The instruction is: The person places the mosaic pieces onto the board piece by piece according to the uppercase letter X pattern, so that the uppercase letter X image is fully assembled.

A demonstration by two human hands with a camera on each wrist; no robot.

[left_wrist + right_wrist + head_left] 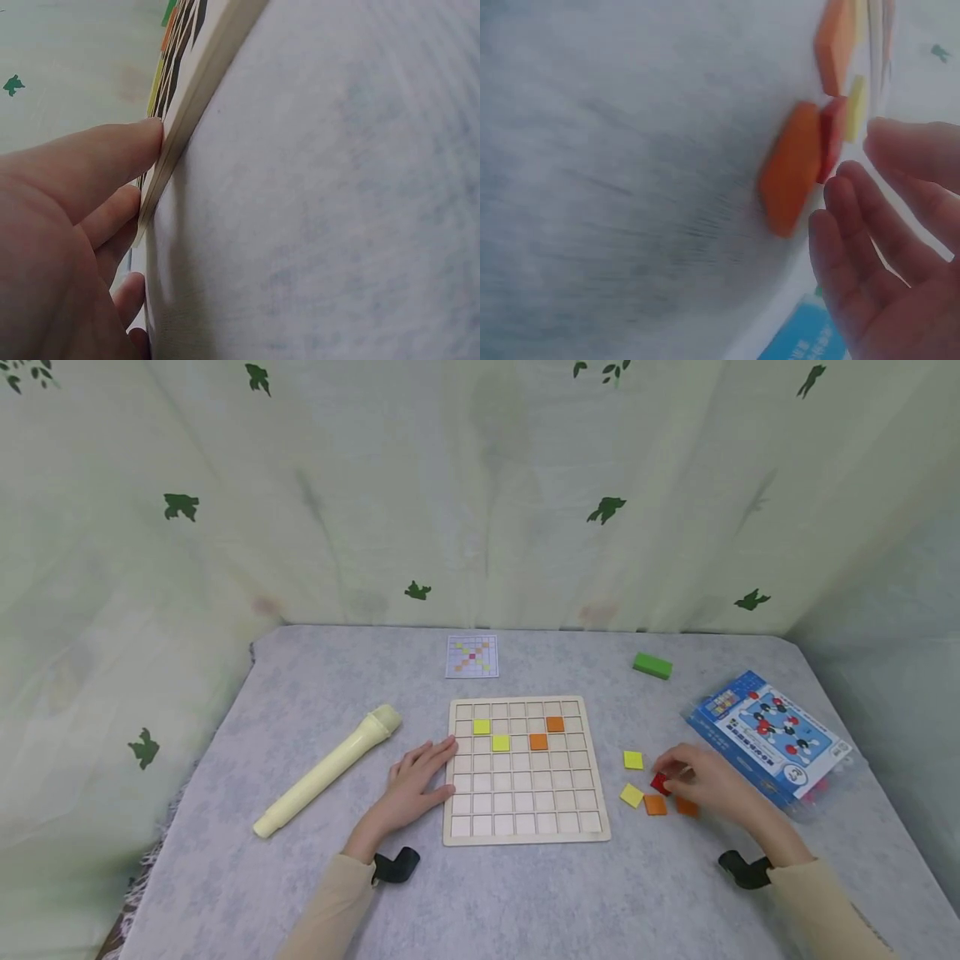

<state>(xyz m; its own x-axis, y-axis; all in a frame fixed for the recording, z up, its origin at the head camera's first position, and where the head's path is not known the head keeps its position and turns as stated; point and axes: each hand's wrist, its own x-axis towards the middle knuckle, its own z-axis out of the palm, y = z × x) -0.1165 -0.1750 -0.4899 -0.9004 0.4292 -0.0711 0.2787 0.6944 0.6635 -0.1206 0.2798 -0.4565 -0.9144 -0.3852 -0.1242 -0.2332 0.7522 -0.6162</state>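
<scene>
Red tile (660,784), three o'clock of board (521,782): likely light, stiff (slick, I'd guess); pinch opposite edges. Right hand (707,779): fingers parted. Left hand (411,787): fingers extended, touching nine-o'clock edge.

Left hand (414,787) lies outstretched — right hand (708,782) bends downward, its grip hard to make out.

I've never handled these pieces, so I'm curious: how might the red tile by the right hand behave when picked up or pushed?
The red tile is probably stiff, given its straight edges. It's likely light, being small and thin beside the right hand. Its flat shape suggests it would slide rather than roll.
</scene>
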